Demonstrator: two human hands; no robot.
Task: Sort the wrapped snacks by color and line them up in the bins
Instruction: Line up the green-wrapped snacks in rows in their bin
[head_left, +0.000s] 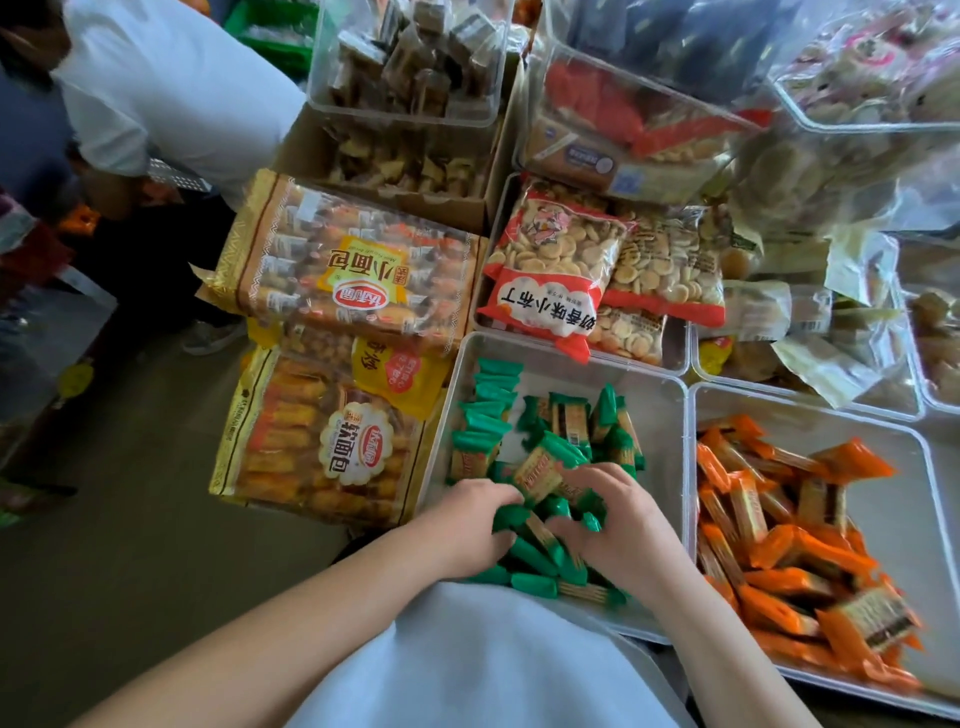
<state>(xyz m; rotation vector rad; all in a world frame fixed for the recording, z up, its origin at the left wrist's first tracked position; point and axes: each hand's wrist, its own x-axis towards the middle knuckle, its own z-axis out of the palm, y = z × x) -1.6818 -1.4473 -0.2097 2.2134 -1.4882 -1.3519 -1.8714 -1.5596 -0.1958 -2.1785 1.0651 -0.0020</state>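
While left hand (470, 519) & right hand (618, 525) are curled round heaped green snacks (540, 564), the lined row (485, 415) in the bin (571, 349) could be knocked askew by a wide scoop

The green snacks (540, 467) wear glossy, crinkled plastic wrappers, tinted at the ends and clear over the ribbed biscuit. Their bin (649, 395) is smooth, transparent hard plastic with a slight haze. At four o'clock the orange snacks (769, 540) have the same shiny film, in a second bin (909, 499) of the same plastic. At ten o'clock the bread bags (353, 280) are slick clear film with gold print. At twelve o'clock the box (395, 205) is matt brown cardboard. At six o'clock lies soft, matt white cloth (467, 660).
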